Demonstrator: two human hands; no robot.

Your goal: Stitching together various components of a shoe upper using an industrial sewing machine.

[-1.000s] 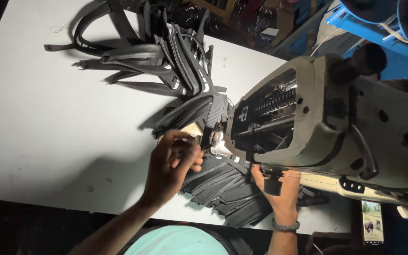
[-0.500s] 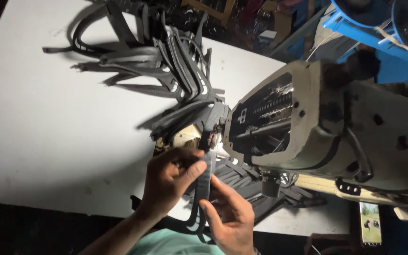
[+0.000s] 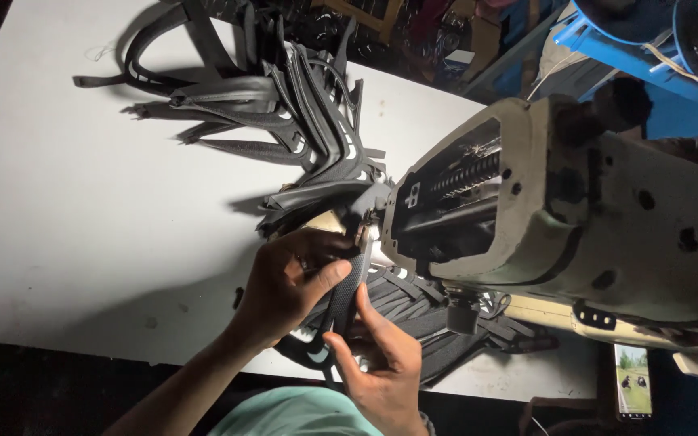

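Fingers [image 3: 334, 274] still pinching black strap [image 3: 347, 292], hands closer

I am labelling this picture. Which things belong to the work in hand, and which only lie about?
In hand: left hand and right hand holding a black strap piece; sewing machine; stitched black pieces.

Lying about: phone, blue frame.

Strap [image 3: 344, 300]: black woven cloth, matt, textured mesh face. Strap pile [image 3: 284, 121]: same matt black fabric. Sewing machine [image 3: 591, 218]: cream painted metal, dull, scuffed. Table [image 3: 82, 226]: white, smooth, matt. Phone [image 3: 633, 391]: glossy screen.
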